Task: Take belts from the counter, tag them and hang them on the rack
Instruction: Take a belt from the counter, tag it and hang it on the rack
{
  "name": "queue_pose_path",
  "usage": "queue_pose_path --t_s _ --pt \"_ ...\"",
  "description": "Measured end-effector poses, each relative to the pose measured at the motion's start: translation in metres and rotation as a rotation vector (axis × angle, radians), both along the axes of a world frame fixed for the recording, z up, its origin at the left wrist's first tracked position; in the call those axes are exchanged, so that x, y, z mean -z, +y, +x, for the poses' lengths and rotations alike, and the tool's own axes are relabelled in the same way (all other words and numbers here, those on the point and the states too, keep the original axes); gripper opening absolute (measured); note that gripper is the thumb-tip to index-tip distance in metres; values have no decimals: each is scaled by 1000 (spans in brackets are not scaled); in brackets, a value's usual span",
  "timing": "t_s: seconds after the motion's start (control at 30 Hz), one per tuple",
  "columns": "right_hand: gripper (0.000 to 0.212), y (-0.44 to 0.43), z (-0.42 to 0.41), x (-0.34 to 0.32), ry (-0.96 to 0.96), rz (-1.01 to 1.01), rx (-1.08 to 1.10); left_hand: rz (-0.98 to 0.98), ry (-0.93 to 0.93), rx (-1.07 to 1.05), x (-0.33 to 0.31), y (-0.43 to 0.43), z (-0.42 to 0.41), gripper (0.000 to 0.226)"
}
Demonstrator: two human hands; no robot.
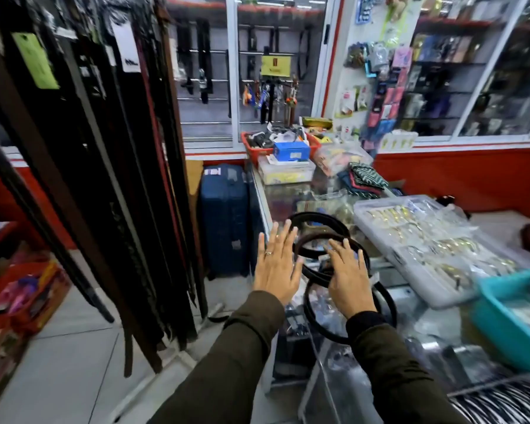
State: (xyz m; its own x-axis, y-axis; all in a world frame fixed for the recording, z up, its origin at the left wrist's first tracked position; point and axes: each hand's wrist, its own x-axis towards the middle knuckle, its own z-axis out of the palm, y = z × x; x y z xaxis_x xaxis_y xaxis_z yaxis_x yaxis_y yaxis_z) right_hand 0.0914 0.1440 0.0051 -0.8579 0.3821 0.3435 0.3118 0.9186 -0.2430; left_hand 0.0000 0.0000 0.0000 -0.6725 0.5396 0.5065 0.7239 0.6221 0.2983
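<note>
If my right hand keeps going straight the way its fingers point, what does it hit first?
Most likely the coiled belts on the glass counter: the right hand hovers open over them, fingers pointing forward and slightly left. Depth is unclear, so it may already be brushing the brown coil.

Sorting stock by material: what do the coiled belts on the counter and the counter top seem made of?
Coiled belts: probably leather or faux leather, dark with a dull sheen; they hold stiff loops. Counter top: glass, as goods show through it and it reflects light.
</note>
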Motion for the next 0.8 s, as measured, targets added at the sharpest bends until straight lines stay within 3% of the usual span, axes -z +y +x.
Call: queue_pose_path --t_s 0.07,0.2,0.33,0.57,0.8 --pt "69 14 9 1 -153 -7 32 -145 -77 93 5 13 5 65" --pt "58 35 18 9 -397 -14 27 -480 -111 271 16 37 10 76" --pt "51 45 15 8 -459 4 2 -667 -61 279 15 50 12 74" --pt "32 54 16 6 -354 26 8 -558 -47 229 9 56 16 41" --pt "37 34 1 -40 -154 44 -92 -162 50 151 -10 25 0 35"
